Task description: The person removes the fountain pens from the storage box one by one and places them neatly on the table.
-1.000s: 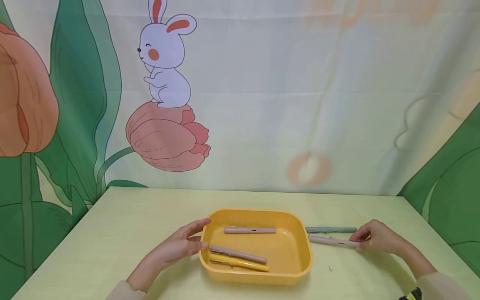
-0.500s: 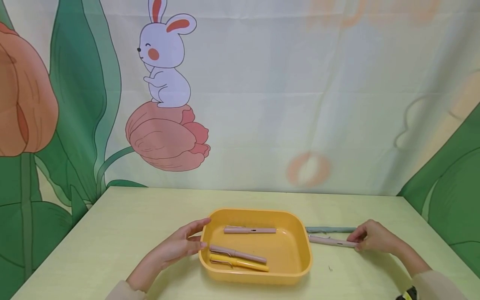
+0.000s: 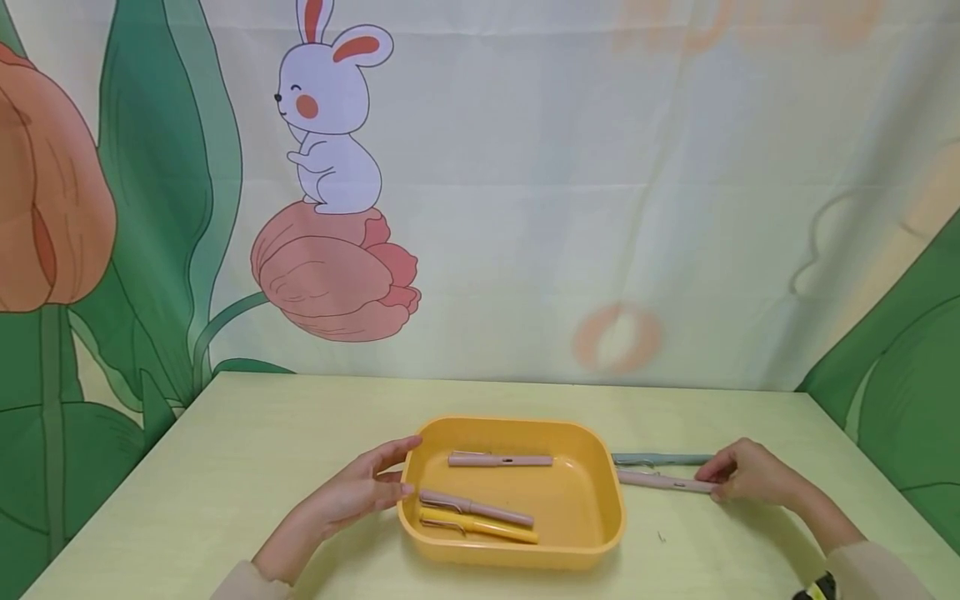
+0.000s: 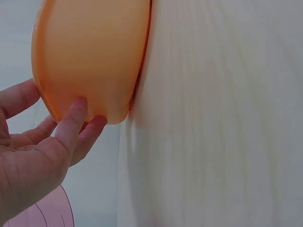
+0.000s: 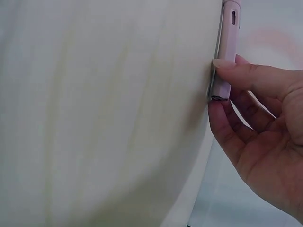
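Observation:
In the head view my left hand (image 3: 360, 492) rests against the left end of the yellow tray (image 3: 517, 560), fingers spread. The left wrist view has its fingertips on the outer wall of the tray (image 4: 94, 52). To the right of the tray, my right hand (image 3: 757, 475) pinches the right end of a pale pink pen (image 3: 663, 481) lying low over the table. In the right wrist view, thumb and fingers hold that pen (image 5: 229, 40) by its end. A grey-green pen (image 3: 663, 459) lies just behind it, its right end reaching the hand.
Inside the tray are a pink pen (image 3: 517, 460) at the back, a mauve pen (image 3: 480, 508) and a yellow pen (image 3: 487, 527) near the front. A printed cloth (image 3: 510, 208) hangs behind the pale table (image 3: 315, 417). A small dark mark (image 3: 661, 537) shows on the tabletop.
My right hand has shifted slightly left with the pale pink pen, bringing it closer against the tray. The left hand, the tray and the pens in it have stayed put.

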{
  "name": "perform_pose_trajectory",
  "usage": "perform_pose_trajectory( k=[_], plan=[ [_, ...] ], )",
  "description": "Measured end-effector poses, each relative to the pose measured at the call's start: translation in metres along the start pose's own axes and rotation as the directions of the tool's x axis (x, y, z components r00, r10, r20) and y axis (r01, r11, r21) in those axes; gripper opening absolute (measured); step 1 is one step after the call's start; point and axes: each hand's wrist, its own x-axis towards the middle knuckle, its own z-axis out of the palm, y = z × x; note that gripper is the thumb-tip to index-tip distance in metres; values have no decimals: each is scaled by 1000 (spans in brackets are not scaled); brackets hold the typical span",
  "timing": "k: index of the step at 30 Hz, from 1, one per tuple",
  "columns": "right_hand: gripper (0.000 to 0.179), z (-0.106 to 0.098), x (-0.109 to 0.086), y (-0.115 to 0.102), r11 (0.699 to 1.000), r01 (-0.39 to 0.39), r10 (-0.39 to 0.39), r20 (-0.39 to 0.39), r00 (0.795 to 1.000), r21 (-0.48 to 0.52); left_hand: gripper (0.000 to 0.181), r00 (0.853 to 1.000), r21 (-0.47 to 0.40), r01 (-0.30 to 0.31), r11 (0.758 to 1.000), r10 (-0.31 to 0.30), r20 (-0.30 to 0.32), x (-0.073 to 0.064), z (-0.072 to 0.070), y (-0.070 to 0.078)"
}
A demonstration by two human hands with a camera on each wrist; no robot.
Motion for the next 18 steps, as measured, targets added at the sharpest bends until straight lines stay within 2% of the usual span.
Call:
perform_pose_trajectory(
  k=[4, 14, 18],
  plan=[
    [23, -3, -2, -1, 1000, 13, -13, -15, 1000, -8, 68, 1000, 3, 1, 1000, -1, -3, 0, 0, 0],
    [27, -10, -5, 2, 997, 52, -50, -48, 998, 60, 68, 1000, -8, -1, 1000, 1, 3, -2, 0, 1],
    [29, -10, -7, -9, 987, 70, -63, -49, 997, 146, 69, 1000, -8, -7, 1000, 8, 10, -2, 0, 2]
  ],
)
